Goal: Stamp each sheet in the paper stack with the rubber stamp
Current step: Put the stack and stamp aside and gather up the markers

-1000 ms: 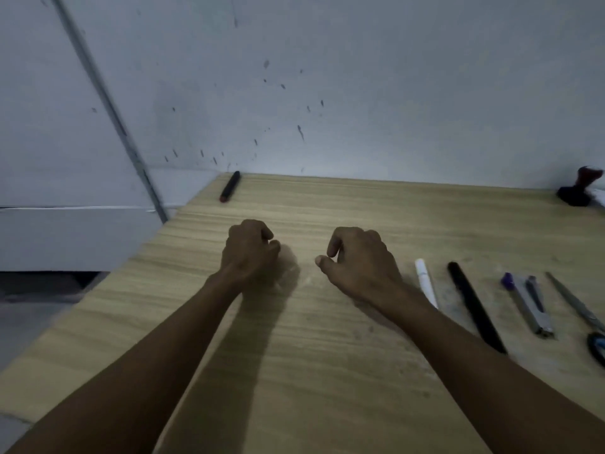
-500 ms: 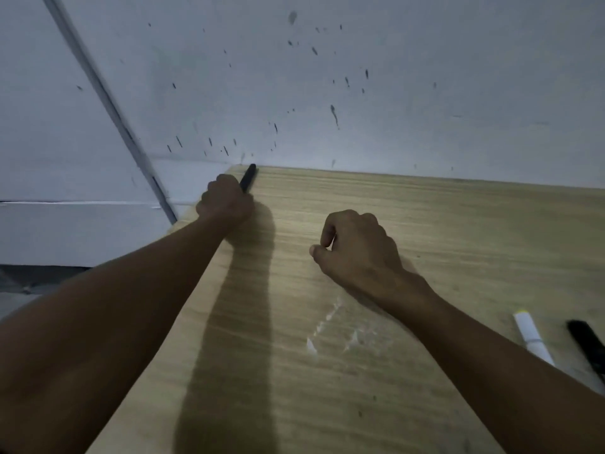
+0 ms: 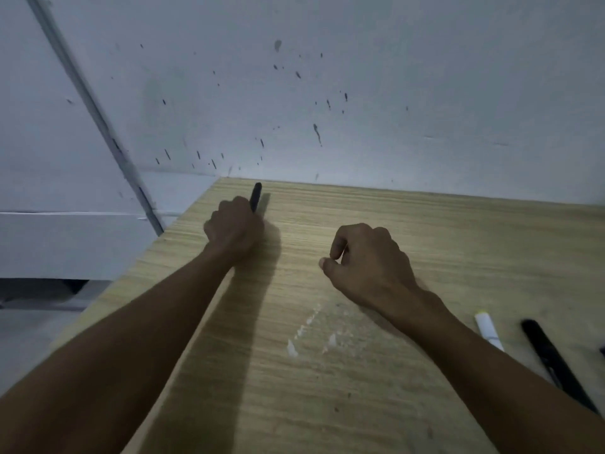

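Now the left hand (image 3: 234, 229) is reaching to the far left corner of the light wood-grain desk (image 3: 458, 257), fingers curling round the near end of a slim black marker pen (image 3: 256, 195); the pen's far end is sticking out past the knuckles, pointing twd the desk's back edge. Right hand (image 3: 366, 263) is resting mid-desk, fingers curled in loosely w/ thumb tip by the index finger, holding nothing. Whitish scuff marks (image 3: 309, 329) are showing on the desk just near of that hand. By the right edge, beside the right forearm, a white marker w/ pale yellow tip (image 3: 488, 329) and a long black pen-like stick (image 3: 553, 358) are lying flat, close together but apart. Behind the desk a grey-white wall w/ dark splatter spots (image 3: 314, 126) is standing. Rubber stamp & paper stack aren't showing in this view.
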{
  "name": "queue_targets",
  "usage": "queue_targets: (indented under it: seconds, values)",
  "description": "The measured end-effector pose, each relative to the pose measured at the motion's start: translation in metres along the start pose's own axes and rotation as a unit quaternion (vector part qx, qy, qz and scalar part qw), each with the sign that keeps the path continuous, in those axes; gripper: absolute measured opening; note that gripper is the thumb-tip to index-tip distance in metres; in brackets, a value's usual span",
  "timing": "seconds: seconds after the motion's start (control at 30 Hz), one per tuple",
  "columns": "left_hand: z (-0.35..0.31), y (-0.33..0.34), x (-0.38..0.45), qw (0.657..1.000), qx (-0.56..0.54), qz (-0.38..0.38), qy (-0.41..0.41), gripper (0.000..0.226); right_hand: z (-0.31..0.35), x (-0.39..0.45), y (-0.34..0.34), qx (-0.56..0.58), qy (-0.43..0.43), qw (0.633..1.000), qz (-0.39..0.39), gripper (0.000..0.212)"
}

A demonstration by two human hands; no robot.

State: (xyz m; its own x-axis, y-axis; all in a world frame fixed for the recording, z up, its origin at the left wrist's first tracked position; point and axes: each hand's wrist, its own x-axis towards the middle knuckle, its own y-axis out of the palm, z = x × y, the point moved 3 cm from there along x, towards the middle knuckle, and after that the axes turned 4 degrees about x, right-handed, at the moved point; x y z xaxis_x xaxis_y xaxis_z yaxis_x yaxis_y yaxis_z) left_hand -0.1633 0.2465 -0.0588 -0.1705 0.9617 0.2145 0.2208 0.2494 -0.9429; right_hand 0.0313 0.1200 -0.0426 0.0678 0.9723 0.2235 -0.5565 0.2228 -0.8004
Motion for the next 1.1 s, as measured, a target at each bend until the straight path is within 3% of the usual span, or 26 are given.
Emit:
queue_targets:
  seconds: [0.37, 0.63, 0.87, 1.1]
  values:
    - [-0.051, -0.034, -0.191, 0.983, -0.173, 0.003, 0.062, 0.023, -0.031, -0.103, -0.043, 0.006, 0.073, 0.997, -0.029, 0.024]
    - [-0.095, -0.037, -0.287, 0.979, -0.136, 0.054, 0.141, 0.027, -0.058, -0.178, -0.076, 0.028, 0.048, 0.996, -0.069, 0.017]
    - [-0.122, -0.042, -0.317, 0.983, -0.050, 0.072, 0.159, 0.027, -0.080, -0.209, -0.102, 0.026, 0.054, 0.993, -0.100, 0.017]
    - [-0.128, -0.042, -0.325, 0.982, -0.059, 0.083, 0.157, 0.025, -0.095, -0.222, -0.116, 0.028, 0.067, 0.990, -0.123, 0.019]
